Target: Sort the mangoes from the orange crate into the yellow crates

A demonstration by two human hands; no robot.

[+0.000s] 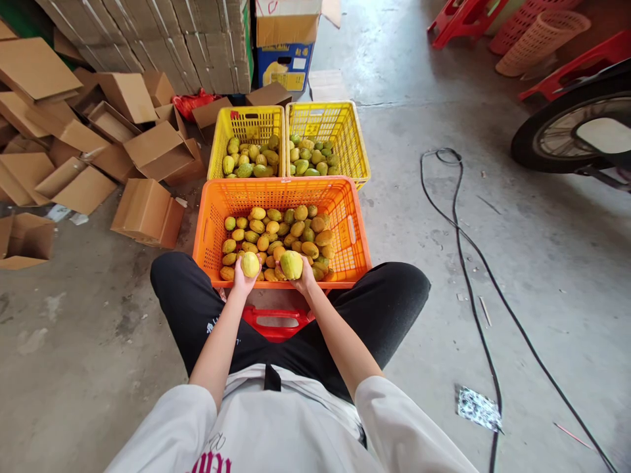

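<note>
Hands [242, 281] are curled around a rounded pale-yellow fruit [250, 264], left, and a larger greenish-yellow fruit [292, 265], right.

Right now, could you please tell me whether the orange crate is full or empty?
Neither: the orange crate is partly filled. Fruit lies heaped inside, while its far wall shows bare above the pile.

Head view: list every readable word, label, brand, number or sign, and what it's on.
No text reads for certain.
Shirt: magenta letters cut off by the frame, plus dark script; unreadable.
Left trouser leg: white print, too small.
Blue box: print, too blurred.
Box above it: red mark, unclear.
</note>
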